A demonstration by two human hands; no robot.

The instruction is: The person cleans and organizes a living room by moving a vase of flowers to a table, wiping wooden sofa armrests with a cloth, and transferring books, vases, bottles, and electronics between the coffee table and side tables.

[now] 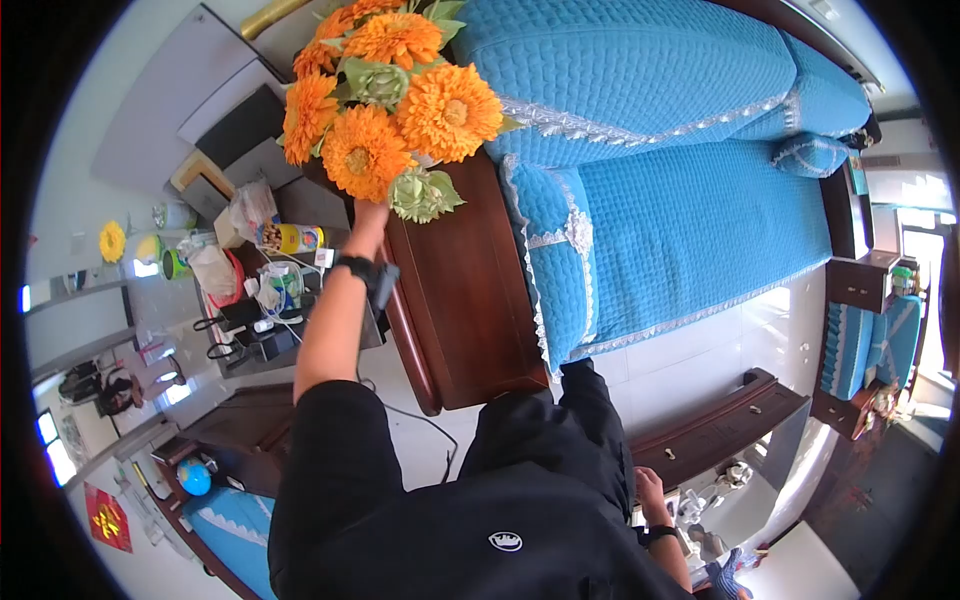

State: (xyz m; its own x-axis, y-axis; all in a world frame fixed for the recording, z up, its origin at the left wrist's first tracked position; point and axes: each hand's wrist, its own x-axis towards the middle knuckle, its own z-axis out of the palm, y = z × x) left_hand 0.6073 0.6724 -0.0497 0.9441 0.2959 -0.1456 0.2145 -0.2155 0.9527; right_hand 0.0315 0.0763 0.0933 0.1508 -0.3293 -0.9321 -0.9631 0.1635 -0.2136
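Orange artificial flowers [362, 152] with green buds fill the upper left of the head view, above the end of a dark wooden sofa arm [465, 270]. My left hand [370, 215] reaches up to the underside of the bunch; its fingers are hidden behind the blossoms, and a black watch is on the wrist. My right hand [650, 487] hangs low at the right, beside my body and near a dark wooden table [720, 425]. Its fingers are small in view and look curled, and what they hold, if anything, cannot be made out.
A sofa with blue quilted covers [690, 215] stretches to the right. At the left, a cluttered dark side table [270, 345] bears cables, bags and a yellow can [300, 238]. A black cable [445, 435] lies on the floor. Part of another person [728, 575] shows at the lower right.
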